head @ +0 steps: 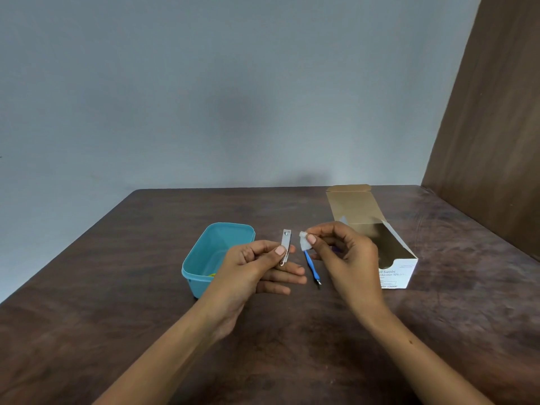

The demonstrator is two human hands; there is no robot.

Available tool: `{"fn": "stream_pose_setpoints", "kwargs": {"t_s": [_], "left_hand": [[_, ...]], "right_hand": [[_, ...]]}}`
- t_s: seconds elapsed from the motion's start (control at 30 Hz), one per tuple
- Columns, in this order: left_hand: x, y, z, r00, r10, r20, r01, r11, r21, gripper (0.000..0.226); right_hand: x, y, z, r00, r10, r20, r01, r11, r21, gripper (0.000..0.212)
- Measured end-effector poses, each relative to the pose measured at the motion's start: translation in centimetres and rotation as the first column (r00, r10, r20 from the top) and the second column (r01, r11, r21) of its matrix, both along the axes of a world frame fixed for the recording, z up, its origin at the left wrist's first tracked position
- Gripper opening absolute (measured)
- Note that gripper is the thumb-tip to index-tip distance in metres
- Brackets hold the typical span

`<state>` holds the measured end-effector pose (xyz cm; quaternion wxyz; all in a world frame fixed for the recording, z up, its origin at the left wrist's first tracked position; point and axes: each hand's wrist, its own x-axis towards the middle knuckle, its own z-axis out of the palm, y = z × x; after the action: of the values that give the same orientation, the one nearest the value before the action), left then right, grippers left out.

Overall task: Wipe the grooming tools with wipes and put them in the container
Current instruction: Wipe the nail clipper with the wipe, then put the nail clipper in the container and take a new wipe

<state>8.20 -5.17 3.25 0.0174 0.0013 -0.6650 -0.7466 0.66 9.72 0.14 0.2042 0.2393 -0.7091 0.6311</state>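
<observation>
Worktop edges: the dark brown worktop (117,287) ends at a far edge under the grey wall (204,83); a brown panel (496,141) closes the 2 o'clock side.
Open room: bare worktop lies wide at 9 o'clock of the hands and in the near stretch between the forearms; the right side past the box is also bare.
Writing: the white front of the swab box (394,276) reads partly "Swabs" and "70%"; the smaller print is too blurred to read.
Swab box: at 3 o'clock of the hands, its lid flap folded back toward the wall, the brown inside open; its contents cannot be made out.
Container: the teal container (204,252) sits at 9 o'clock, partly behind the left hand, lidless; a small yellow-green thing (212,274) shows at its near bottom, unclear what.
Left grip: the left hand (257,270) pinches the nail clipper (285,247) between thumb and fingers, holding it upright above the worktop.
Right grip: the right hand (344,252) pinches a small white wipe (304,242) at thumb and forefinger, just beside the clipper, not touching.
Blue tool: a blue-handled cuticle tool (311,266) lies on the worktop between the hands, metal tip toward 6 o'clock.
</observation>
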Motion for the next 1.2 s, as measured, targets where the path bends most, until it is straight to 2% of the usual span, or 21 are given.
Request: {"fn": "stream_pose_setpoints", "kwargs": {"t_s": [0.13, 0.27, 0.33, 0.43, 0.53, 0.63, 0.9, 1.07, 1.13, 1.2], "left_hand": [[-0.2, -0.4, 0.5, 0.996, 0.068, -0.065, -0.075, 0.989, -0.129, 0.020], [-0.6, -2.0, 1.1, 0.942, 0.196, -0.273, -0.282, 0.903, -0.323, 0.015], [-0.8, -3.0, 1.1, 0.881, 0.268, -0.391, -0.432, 0.793, -0.429, 0.014], [-1.3, -4.1, 0.5, 0.819, 0.297, -0.491, -0.568, 0.545, -0.617, 0.015], [-1.9, -4.6, -0.1, 0.818, 0.290, -0.497, -0.570, 0.288, -0.770, 0.021], [-2.2, -4.5, -0.4, 0.816, 0.309, -0.489, -0.550, 0.150, -0.822, 0.026], [-2.9, -4.5, -1.5, 0.855, 0.268, -0.444, -0.484, 0.102, -0.869, 0.030], [-2.6, -3.3, -1.0, 0.834, 0.216, -0.508, -0.525, 0.029, -0.850, 0.023], [-2.2, -2.1, -0.8, 0.793, 0.125, -0.597, -0.606, 0.051, -0.794, 0.017], [-2.2, -0.9, -1.6, 0.760, 0.006, -0.649, -0.645, 0.129, -0.754, 0.012]], "right_hand": [[0.3, -0.1, 0.0, 0.986, -0.075, -0.148, 0.092, 0.990, 0.110, 0.012], [0.2, 0.0, -0.1, 0.974, -0.067, -0.217, 0.109, 0.976, 0.188, 0.008], [0.1, 0.0, -0.2, 0.968, -0.066, -0.241, 0.122, 0.967, 0.225, 0.008], [0.0, -0.1, -0.3, 0.963, -0.060, -0.264, 0.130, 0.958, 0.257, 0.008], [-0.1, -0.1, -0.4, 0.959, -0.050, -0.278, 0.127, 0.955, 0.268, 0.008], [-0.2, 0.0, -0.4, 0.961, -0.052, -0.271, 0.130, 0.951, 0.282, 0.007], [-0.3, -0.1, -0.5, 0.968, -0.058, -0.246, 0.139, 0.934, 0.328, 0.004], [-0.5, 0.1, -0.6, 0.970, -0.124, -0.211, 0.185, 0.936, 0.300, 0.006], [-0.6, 0.2, -0.4, 0.963, -0.166, -0.211, 0.223, 0.933, 0.283, 0.008], [-0.6, 0.5, -0.1, 0.956, -0.196, -0.216, 0.256, 0.921, 0.294, 0.008]]}}
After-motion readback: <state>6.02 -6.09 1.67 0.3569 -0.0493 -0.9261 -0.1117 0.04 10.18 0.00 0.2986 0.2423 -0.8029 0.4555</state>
